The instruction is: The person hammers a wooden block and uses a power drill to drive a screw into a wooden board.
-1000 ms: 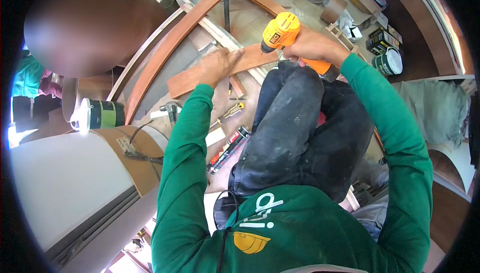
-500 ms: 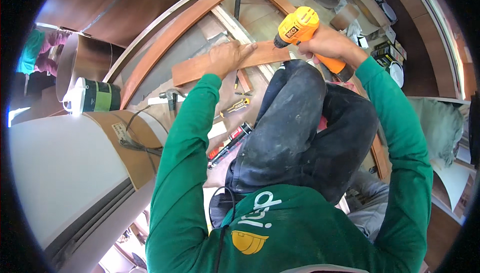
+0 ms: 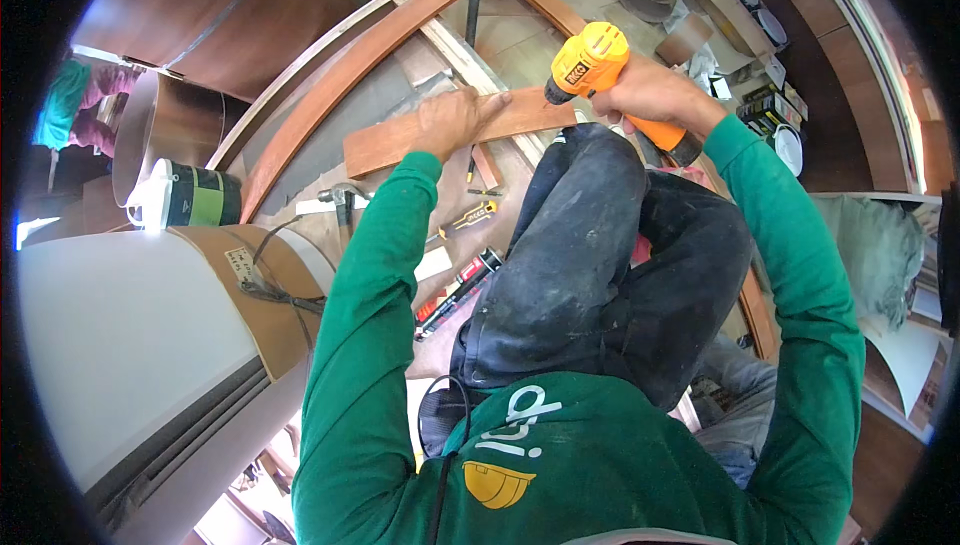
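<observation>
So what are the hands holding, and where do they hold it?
The right hand holds the yellow drill by its handle. The left hand lies across the short reddish board near its middle; whether it grips underneath is hidden.

The head-worn fisheye (close above) looks steeply down.

We reached our left arm and right arm forward; our left hand lay palm down (its thumb pointing rightward); our right hand curled in a grip.
</observation>
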### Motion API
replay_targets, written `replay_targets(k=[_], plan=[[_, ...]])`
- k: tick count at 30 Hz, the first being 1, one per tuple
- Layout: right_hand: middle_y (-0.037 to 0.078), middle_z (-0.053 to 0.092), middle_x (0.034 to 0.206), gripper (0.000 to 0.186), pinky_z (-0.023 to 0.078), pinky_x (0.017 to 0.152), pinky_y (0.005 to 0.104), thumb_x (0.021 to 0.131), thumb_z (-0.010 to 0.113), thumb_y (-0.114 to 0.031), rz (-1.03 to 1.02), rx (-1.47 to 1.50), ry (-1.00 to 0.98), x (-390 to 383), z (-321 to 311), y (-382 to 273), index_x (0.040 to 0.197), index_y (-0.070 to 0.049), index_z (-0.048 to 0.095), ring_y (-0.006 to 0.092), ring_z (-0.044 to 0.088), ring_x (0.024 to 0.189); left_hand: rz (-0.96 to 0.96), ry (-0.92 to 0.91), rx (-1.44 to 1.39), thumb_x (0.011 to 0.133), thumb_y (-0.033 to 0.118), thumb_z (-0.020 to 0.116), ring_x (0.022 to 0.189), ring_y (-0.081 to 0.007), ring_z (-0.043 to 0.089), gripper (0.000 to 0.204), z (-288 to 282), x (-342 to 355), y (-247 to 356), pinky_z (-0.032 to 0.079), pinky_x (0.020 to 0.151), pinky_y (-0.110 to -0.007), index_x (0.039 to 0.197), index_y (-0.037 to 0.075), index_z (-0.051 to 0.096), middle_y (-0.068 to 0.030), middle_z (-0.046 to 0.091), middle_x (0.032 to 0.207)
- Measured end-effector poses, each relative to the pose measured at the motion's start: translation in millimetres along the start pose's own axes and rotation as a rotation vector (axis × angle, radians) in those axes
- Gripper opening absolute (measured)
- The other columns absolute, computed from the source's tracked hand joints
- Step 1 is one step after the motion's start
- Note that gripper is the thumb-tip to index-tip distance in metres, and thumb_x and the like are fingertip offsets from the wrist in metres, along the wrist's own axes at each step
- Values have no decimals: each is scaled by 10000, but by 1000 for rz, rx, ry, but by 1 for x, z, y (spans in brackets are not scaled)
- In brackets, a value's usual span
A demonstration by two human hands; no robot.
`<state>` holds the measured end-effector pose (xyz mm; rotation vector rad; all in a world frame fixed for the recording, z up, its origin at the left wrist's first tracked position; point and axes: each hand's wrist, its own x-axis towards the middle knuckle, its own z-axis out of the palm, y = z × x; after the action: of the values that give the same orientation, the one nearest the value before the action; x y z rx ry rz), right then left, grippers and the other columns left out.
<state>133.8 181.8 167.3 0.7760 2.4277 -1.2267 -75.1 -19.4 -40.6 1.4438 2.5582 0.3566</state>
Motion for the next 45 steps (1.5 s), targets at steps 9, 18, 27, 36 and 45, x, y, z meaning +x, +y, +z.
replay_targets(k=[9, 18, 27, 36, 45], plan=[[95, 681, 762, 425, 557, 546, 342, 810, 706, -145, 32, -131, -58, -4, 0, -21, 1207, 6, 714, 177, 648, 559, -20, 23, -21, 971, 814, 459, 861, -400, 772, 856, -9, -4, 8, 594, 803, -522, 942, 27, 796, -250, 771, 872], [68, 664, 731, 325, 539, 548, 348, 825, 672, -137, 67, -133, -105, 11, -9, -18, 1116, 6, 699, 163, 649, 572, -33, -13, -41, 1011, 762, 442, 896, -417, 769, 823, -14, -3, 16, 598, 814, -529, 982, 9, 771, -266, 765, 892], [113, 694, 767, 437, 554, 560, 381, 772, 670, -145, 105, -279, -94, 16, -6, -28, 1179, 8, 705, 202, 671, 562, -22, -7, -19, 1022, 732, 460, 857, -406, 767, 770, -16, -6, 12, 603, 753, -519, 979, 31, 773, -238, 768, 872], [58, 673, 717, 328, 519, 546, 341, 840, 681, -132, 114, -150, -86, 9, 0, -25, 1132, 17, 682, 142, 633, 546, -17, 52, -53, 974, 786, 496, 772, -364, 777, 816, -6, -3, 9, 607, 738, -495, 910, 30, 796, -229, 768, 802], [56, 664, 727, 327, 526, 538, 334, 837, 682, -126, 113, -131, -59, 15, 4, -18, 1124, 30, 683, 147, 630, 547, -7, 31, -126, 967, 787, 502, 828, -372, 781, 821, -6, -3, 4, 604, 790, -502, 933, 21, 796, -245, 775, 851]])
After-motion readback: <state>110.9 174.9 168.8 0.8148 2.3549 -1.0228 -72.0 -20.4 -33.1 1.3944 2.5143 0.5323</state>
